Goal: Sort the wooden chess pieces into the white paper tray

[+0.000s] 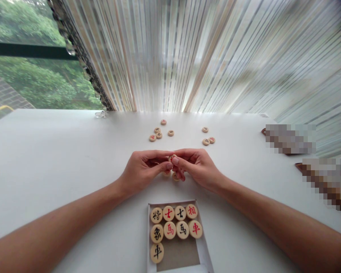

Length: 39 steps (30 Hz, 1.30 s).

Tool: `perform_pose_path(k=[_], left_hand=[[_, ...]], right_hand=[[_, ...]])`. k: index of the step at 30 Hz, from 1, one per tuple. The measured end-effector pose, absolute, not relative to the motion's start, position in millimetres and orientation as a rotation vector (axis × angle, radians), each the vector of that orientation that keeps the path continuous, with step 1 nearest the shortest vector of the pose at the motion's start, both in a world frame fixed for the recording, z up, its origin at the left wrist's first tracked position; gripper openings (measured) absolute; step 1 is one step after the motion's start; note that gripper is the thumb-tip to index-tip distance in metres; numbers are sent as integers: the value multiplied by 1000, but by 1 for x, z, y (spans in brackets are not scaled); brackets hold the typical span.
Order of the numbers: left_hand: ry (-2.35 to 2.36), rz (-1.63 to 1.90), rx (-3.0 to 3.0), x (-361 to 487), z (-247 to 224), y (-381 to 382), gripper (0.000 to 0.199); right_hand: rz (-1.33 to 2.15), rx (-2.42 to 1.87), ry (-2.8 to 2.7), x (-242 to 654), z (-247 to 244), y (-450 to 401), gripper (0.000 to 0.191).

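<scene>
My left hand (144,165) and my right hand (199,167) meet above the middle of the table. Between their closed fingertips is a round wooden Chinese chess piece (171,157) with a red mark, partly covered by my right thumb. Beneath the fingers lie two more pieces, a left one (166,173) and a right one (175,176), both partly hidden. Closer to me stands an open white box (204,248). Several red- and black-lettered pieces fill its two upper rows, and one black-lettered piece (157,253) sits alone at the left of the third row.
Beyond my hands, several loose pieces (158,135) lie on the white table (59,159), and three others (205,141) lie farther right. Two brown-edged objects (315,178), mostly blurred out, are at the right edge. A striped string curtain (159,57) hangs behind the table.
</scene>
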<state>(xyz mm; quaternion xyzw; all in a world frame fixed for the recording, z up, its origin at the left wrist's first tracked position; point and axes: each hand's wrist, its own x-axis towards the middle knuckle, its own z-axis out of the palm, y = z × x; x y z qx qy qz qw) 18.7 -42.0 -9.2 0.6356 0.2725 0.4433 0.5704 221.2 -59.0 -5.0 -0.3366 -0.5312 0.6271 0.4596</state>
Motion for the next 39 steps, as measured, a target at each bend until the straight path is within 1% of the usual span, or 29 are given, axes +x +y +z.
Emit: perform_pose_path(k=[8, 11, 17, 21, 26, 30, 39], left_hand=[[684, 1043, 1367, 19, -7, -40, 31], [681, 1046, 1391, 18, -7, -38, 29], [663, 1072, 1355, 18, -8, -36, 29], [690, 1095, 1357, 19, -7, -37, 26], [701, 1094, 1397, 19, -8, -39, 30], [726, 1112, 1423, 20, -7, -41, 25], [800, 1114, 1449, 19, -5, -40, 31]], right_hand=[[1520, -815, -1270, 223, -10, -59, 50], [1543, -786, -1242, 224, -12, -58, 47], [1564, -761, -1233, 224, -9, -57, 35], [1464, -825, -1325, 222, -8, -59, 35], [1319, -852, -1355, 220, -13, -60, 34], [1217, -886, -1383, 221, -16, -60, 36], [1065, -900, -1449, 224, -20, -63, 37]])
